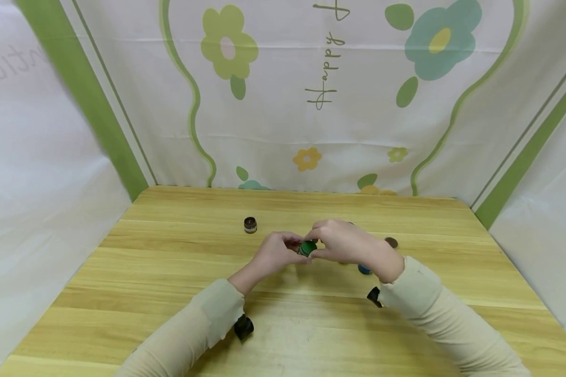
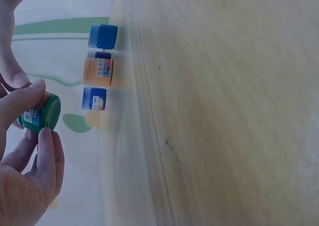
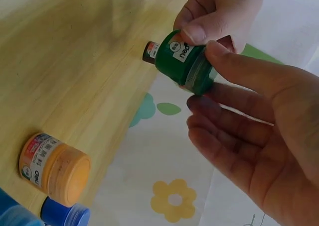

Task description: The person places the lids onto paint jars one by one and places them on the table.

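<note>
A small green paint jar (image 1: 307,248) is held between both hands over the middle of the wooden table. My left hand (image 1: 272,255) grips its body, thumb and fingers round the green part with the white label (image 3: 180,51). From the other end, my right hand (image 1: 343,243) pinches the ribbed clear lid (image 3: 198,74) between thumb and index finger. The remaining right fingers (image 3: 229,154) spread loosely below the jar. In the left wrist view the green base (image 2: 52,112) tilts toward the camera.
A dark brown jar (image 1: 250,225) stands left of the hands. To the right are an orange jar (image 3: 52,169), a dark blue jar (image 3: 65,213) and a lighter blue jar (image 2: 103,36), partly hidden by the right arm in the head view. A dark round object (image 1: 391,242) lies beyond the right wrist.
</note>
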`<state>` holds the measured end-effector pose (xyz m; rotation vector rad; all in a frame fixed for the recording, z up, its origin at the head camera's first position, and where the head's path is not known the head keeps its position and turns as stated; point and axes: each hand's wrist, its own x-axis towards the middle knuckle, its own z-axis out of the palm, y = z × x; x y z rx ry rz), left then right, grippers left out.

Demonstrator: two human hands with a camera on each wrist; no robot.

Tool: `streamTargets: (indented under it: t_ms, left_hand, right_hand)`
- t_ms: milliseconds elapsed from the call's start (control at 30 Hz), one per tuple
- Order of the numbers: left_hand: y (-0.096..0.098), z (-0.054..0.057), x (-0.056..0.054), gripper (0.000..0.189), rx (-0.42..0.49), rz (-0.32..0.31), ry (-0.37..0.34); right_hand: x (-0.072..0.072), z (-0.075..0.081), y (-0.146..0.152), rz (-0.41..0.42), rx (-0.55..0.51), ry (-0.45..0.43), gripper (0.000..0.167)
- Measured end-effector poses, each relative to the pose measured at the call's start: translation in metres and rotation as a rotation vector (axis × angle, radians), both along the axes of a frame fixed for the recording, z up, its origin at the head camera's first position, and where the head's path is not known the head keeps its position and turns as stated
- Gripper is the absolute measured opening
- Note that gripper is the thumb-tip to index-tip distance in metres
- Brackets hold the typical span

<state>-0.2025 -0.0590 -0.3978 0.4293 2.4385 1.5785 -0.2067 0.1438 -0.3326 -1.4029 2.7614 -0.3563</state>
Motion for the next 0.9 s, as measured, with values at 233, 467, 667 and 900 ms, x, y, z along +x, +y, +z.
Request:
streamTargets:
  t_ms: [233,467,667,900]
  left_hand:
    - [-0.0009,-0.0012,0.0000,0.042,0.018,0.003,-0.009]
    - [-0.0021,-0.0019,-0.0002,0.037,0.040,0.006,0.005]
    - [-0.0016,0.0001,0.0016,0.036,0.053,0.007,0.000]
    - [-0.0042,0.0009,0.0024,0.037,0.039,0.020,0.008]
  right_hand:
    - [0.0016,-0.0003,-0.0024,-0.028,-0.003,0.022,0.024]
    - [0.0035,0.0036,-0.0040,-0.062,0.007,0.038,0.022]
    - [0.0054,0.0055,-0.0039,-0.064,-0.006,0.029,0.025]
    - [0.0029,0.0022,-0.0008,0.061,-0.073,0.021,0.032]
